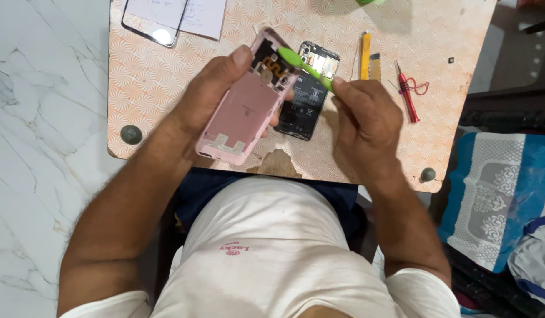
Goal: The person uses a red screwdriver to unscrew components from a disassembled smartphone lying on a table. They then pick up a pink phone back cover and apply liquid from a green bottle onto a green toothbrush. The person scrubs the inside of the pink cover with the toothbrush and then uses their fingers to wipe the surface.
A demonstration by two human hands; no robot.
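White marble floor (pixel 31 118) fills the left of the head view; over the person's lap sits a small counter (pixel 461 35) — a rounded board with an orange-and-cream fan pattern and a dark round knob near each front corner. To the right of it lies a blue cloth with white lace-like motifs (pixel 496 194). On the counter's far left edge: a clear glass panel with a dark border (pixel 155 20), lying partly over a white paper sheet (pixel 205 17). Left hand (pixel 216 88) is closed around a pink rounded-rectangle phone back cover (pixel 240 115), thumb along its upper left edge, inner face turned up toward the camera, cover tilted and raised off the counter. Just beside it, partly hidden by the cover, an opened black phone body with exposed battery and circuit board (pixel 308 97) lies flat on the counter. Right hand (pixel 369 126) is pinched on the near end of a slim light-green plastic pry tool (pixel 302 65); the tool's broad far end rests against the upper inner part of the pink cover, near the dark patch there. Right of the phone body — a yellow stick-shaped tool (pixel 365 56), a short yellow-and-grey strip (pixel 375 66) touching or just beside it, then a small red-handled screwdriver with a loop of red cord (pixel 409 94), all flat on the counter, apart from both hands.
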